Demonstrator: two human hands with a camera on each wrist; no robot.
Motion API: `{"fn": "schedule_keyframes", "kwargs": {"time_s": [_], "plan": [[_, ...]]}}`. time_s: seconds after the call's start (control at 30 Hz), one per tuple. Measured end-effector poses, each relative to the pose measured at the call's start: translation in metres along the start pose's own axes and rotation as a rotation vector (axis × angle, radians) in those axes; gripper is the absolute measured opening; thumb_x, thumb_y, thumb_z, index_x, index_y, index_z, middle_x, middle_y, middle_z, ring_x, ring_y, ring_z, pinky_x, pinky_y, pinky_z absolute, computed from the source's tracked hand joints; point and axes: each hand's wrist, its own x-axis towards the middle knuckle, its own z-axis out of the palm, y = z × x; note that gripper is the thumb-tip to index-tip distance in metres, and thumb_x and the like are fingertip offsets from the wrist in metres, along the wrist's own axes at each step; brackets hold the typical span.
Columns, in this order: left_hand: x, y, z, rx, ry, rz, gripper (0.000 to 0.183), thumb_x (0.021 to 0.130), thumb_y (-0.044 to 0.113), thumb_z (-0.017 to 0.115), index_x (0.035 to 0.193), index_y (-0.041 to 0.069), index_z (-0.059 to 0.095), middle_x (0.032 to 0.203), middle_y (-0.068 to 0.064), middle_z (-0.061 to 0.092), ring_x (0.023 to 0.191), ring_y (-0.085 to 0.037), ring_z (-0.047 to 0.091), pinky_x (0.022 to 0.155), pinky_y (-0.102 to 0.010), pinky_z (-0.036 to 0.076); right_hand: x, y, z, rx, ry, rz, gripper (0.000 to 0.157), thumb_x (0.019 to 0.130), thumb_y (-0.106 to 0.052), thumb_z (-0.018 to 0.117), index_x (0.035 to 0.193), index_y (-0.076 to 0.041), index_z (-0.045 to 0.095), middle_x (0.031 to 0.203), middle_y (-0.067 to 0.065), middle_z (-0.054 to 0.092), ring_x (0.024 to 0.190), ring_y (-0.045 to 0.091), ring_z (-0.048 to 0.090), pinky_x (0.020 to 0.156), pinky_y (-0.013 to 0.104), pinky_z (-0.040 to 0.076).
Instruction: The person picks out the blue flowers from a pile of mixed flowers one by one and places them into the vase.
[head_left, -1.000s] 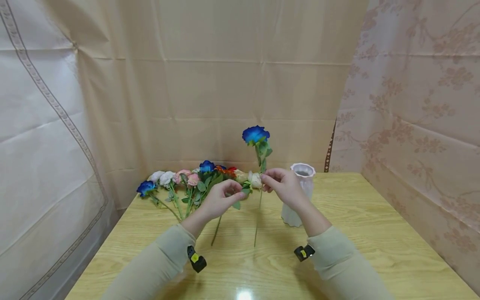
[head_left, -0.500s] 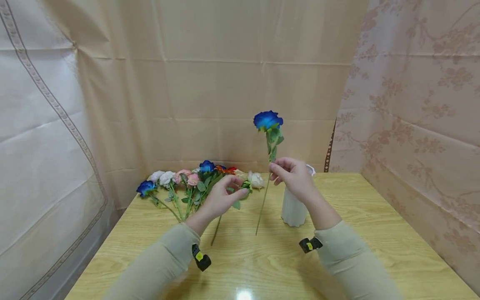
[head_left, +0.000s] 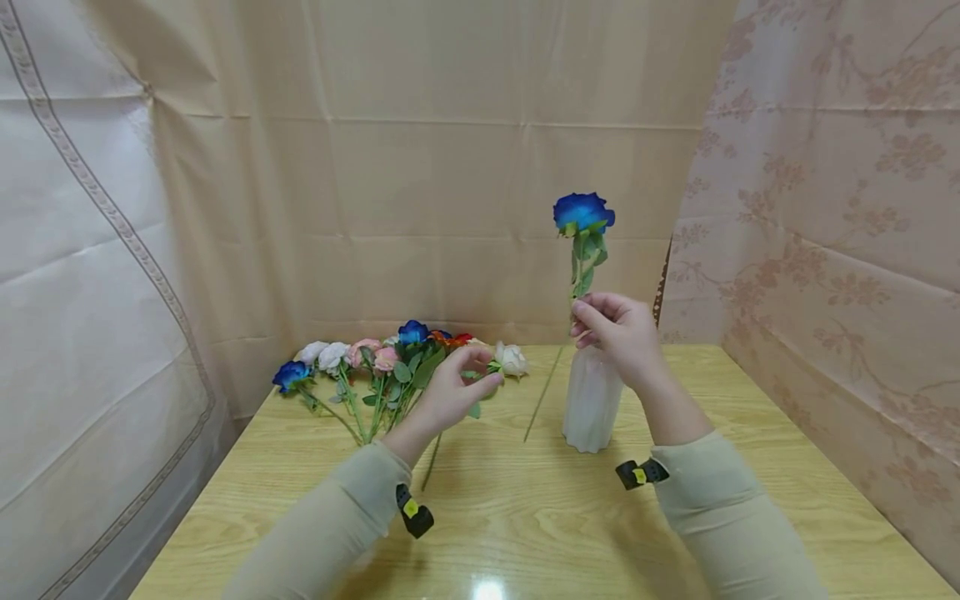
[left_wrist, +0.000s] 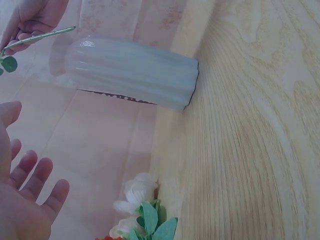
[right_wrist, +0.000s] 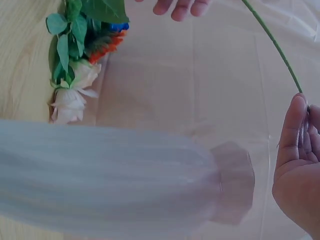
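Note:
Between thumb and fingers, my right hand pinches the stem of a blue artificial rose. Its bloom points up, while the bare stem slants down to the left, its lower end in the air. Just behind that hand stands a white ribbed vase, upright; the hand hides its mouth in the head view. In the right wrist view the vase's wavy rim shows, apart from the stem. My left hand holds nothing, its fingers loosely bent, above the right end of the pile of flowers.
On the table's left lie several artificial flowers: another blue rose, white ones, pink ones, an orange-red one and a white rose. Their stems point toward the front. A beige curtain hangs behind the wooden table.
My right hand has carried the blue rose up and to the right, from beside the white rose to the vase. The left hand has shifted only slightly to the right.

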Motion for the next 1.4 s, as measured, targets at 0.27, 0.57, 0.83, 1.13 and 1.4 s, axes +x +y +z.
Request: {"fn": "schedule_keyframes", "kwargs": {"time_s": [0.27,0.57,0.83,1.13,1.4], "plan": [[0.006,0.002,0.005,0.010,0.001,0.008,0.031,0.097,0.025,0.073,0.124,0.012,0.062,0.121,-0.003,0.061,0.111,-0.025,0.062,0.095,-0.044,0.052,0.005,0.005,-0.020,0.129,0.071,-0.019,0.032,0.099,-0.014,0.070,0.103,0.017,0.063,0.079,0.009,0.068,0.067,0.016,0.068,0.062,0.031,0.060],[0.011,0.004,0.011,-0.020,0.008,-0.019,0.034,0.097,0.028,0.074,0.126,0.015,0.062,0.126,-0.002,0.060,0.116,-0.030,0.061,0.098,-0.046,0.050,0.008,0.006,-0.042,0.246,0.189,-0.009,0.024,0.096,-0.010,0.072,0.100,0.013,0.065,0.077,0.008,0.069,0.065,0.015,0.068,0.062,0.027,0.060],[0.016,0.008,0.017,-0.007,0.002,-0.055,0.041,0.097,0.031,0.072,0.134,0.019,0.059,0.131,0.002,0.058,0.115,-0.019,0.060,0.091,-0.042,0.055,0.009,0.005,-0.057,0.273,0.281,0.018,0.011,0.096,-0.008,0.072,0.095,0.003,0.072,0.078,0.010,0.070,0.065,0.015,0.069,0.063,0.028,0.060],[0.022,0.011,0.031,-0.016,-0.009,-0.036,0.043,0.096,0.031,0.074,0.134,0.016,0.060,0.129,0.001,0.060,0.114,-0.022,0.061,0.089,-0.040,0.055,0.007,0.001,-0.074,0.280,0.318,0.038,0.013,0.094,-0.012,0.075,0.095,0.001,0.073,0.079,0.010,0.070,0.067,0.015,0.070,0.066,0.027,0.060],[0.030,0.013,0.043,-0.025,-0.013,0.010,0.044,0.095,0.026,0.075,0.133,0.009,0.060,0.129,-0.005,0.062,0.115,-0.026,0.062,0.095,-0.040,0.052,0.010,-0.004,-0.086,0.287,0.364,0.061,0.014,0.094,-0.012,0.075,0.098,0.001,0.073,0.084,0.010,0.068,0.069,0.016,0.069,0.067,0.028,0.060]]}}
